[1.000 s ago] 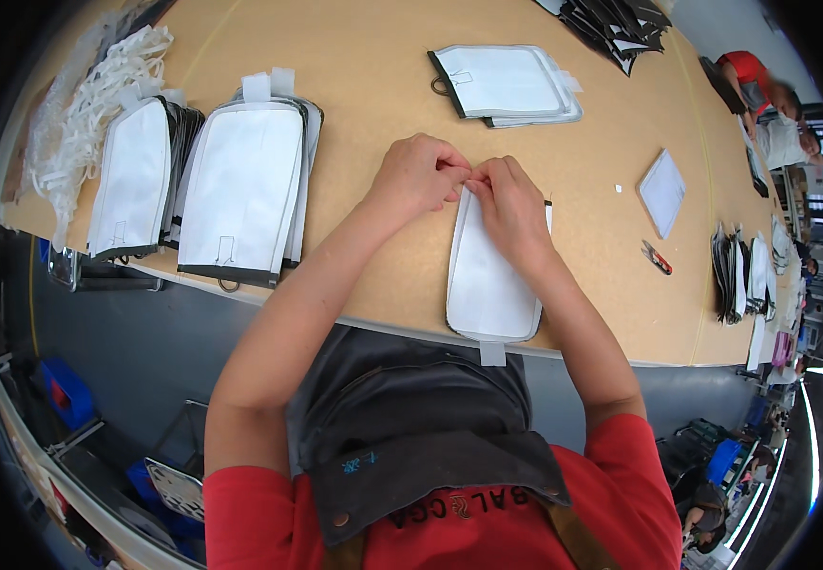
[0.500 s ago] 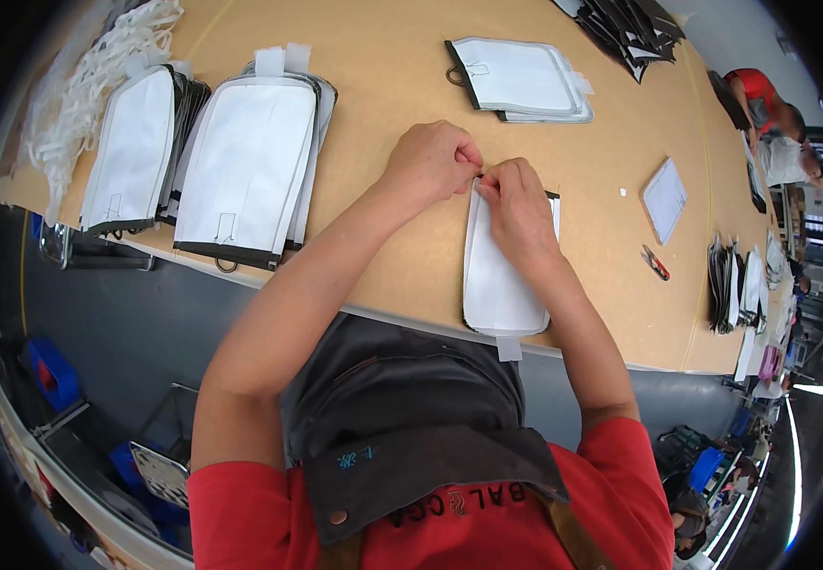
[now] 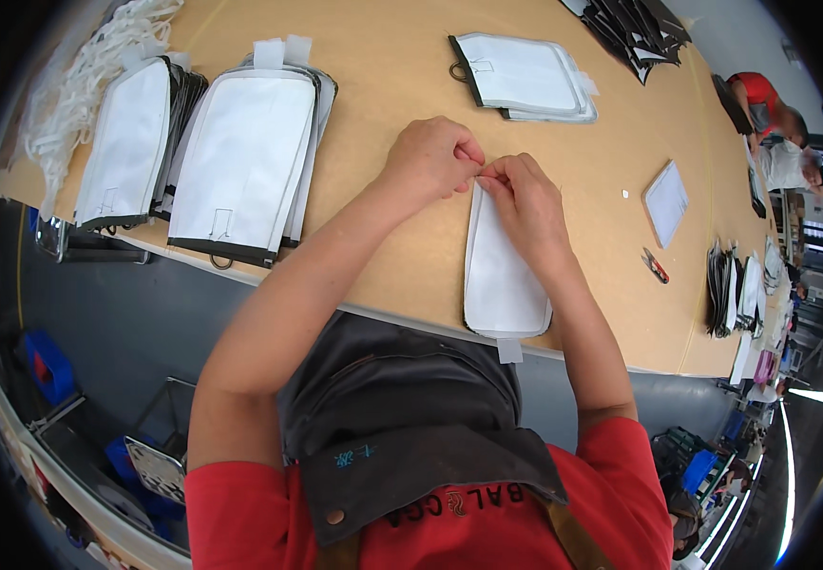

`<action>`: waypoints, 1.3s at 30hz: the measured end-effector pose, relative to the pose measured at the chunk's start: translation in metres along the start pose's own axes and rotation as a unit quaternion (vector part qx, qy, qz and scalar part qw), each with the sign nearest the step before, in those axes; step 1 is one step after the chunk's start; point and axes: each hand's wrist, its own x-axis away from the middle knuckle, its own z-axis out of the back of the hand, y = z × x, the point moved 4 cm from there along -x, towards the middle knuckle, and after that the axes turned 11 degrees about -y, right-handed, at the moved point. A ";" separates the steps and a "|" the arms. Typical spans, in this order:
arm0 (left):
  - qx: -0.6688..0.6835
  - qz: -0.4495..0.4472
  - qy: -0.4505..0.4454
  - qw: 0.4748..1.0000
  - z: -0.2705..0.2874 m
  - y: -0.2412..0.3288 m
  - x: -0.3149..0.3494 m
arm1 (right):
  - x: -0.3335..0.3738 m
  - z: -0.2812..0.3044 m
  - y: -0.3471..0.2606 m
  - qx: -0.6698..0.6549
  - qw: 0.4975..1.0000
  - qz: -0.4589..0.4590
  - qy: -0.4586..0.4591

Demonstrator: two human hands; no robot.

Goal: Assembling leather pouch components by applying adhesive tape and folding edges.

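Observation:
A white panel (image 3: 502,290) with a dark edge and rounded lower corners lies on the table in front of me. A pale tab (image 3: 509,351) sticks out from its near end, past the table edge. My right hand (image 3: 530,204) lies over its upper part, thumb and fingers pinched at the far left corner. My left hand (image 3: 435,157) is closed in a pinch just left of that corner, its fingertips meeting those of the right. Whatever is between the left fingertips is too small to make out.
Stacks of similar white panels (image 3: 240,157) stand at the left beside white strips (image 3: 98,85). More panels (image 3: 526,76) lie ahead. To the right are red-handled thread snips (image 3: 657,266), a white pad (image 3: 666,204) and dark pieces (image 3: 635,38). A person (image 3: 758,104) works beyond.
Both hands stay pinched together at the panel's far corner, with slight finger movement. The right hand has turned a little, and the view has shifted slightly.

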 end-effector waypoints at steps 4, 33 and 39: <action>-0.002 0.013 -0.007 1.000 0.001 -0.001 0.000 | -0.003 0.000 -0.002 0.005 1.000 0.009 -0.012; -0.231 -0.198 0.021 0.952 -0.027 -0.001 0.066 | 0.074 0.002 -0.002 -0.409 0.908 0.054 -0.076; -0.228 -0.220 0.047 0.947 -0.027 -0.008 0.070 | 0.065 -0.010 0.002 -0.415 0.888 -0.091 -0.179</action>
